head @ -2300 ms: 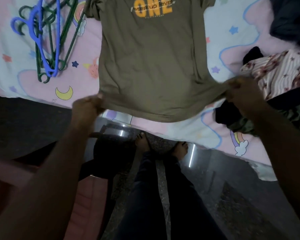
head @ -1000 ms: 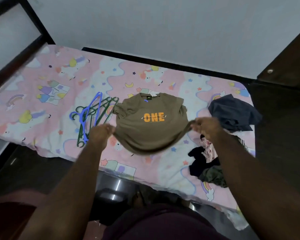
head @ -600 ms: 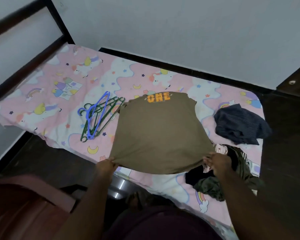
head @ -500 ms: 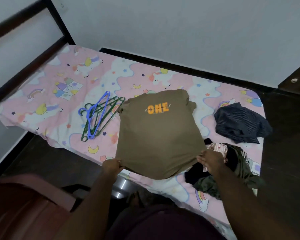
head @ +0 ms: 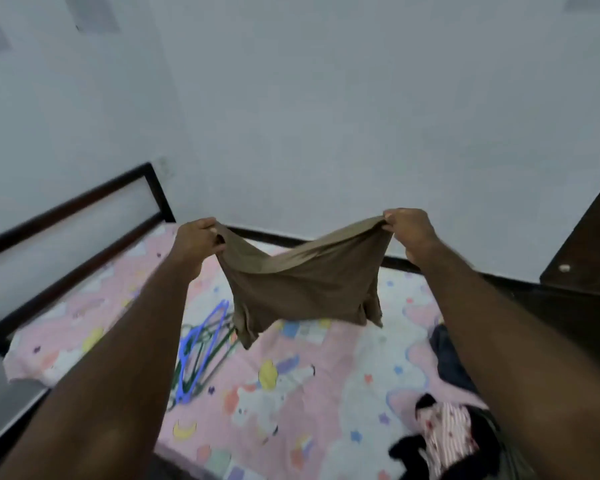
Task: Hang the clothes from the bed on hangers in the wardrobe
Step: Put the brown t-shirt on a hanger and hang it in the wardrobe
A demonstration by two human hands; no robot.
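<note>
Here the pink bed (head: 326, 393) spreads below; over its middle hangs the brown T-shirt (head: 302, 289), clear of the sheet. Heaped clothes (head: 447, 434) lie at 4 o'clock, hangers (head: 201, 348) at 8. The left hand (head: 198, 237) and right hand (head: 409, 226), well apart, each grip the shirt's edge.

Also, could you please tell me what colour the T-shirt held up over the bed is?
Olive-brown; the T-shirt shows best in the head view.
</note>
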